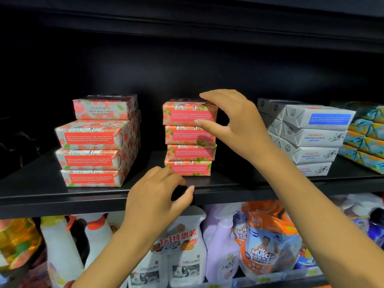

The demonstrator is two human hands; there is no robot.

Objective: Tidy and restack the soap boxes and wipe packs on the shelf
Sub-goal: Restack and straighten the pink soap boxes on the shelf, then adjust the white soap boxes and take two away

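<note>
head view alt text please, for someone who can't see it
A person's right-hand grip pinches the top pink floral paper-wrapped soap box of a four-high middle stack on a black shelf. The left-hand grip sits loosely curled at the shelf's front edge, holding nothing.

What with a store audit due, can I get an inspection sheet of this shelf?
Surface: black shelf, stacks standing on it.
Job's things: middle pink stack, four boxes, edges uneven; left pink stack, four boxes, uppermost one faces differently; white soap boxes at right; patterned packs far right.
Clutter: nothing seen.
Grips: right hand pinches the top box of the middle pink stack; left hand at the shelf edge, holding nothing.
Cables: nothing seen.
Surroundings: cleaner bottles and a refill pouch below.
</note>
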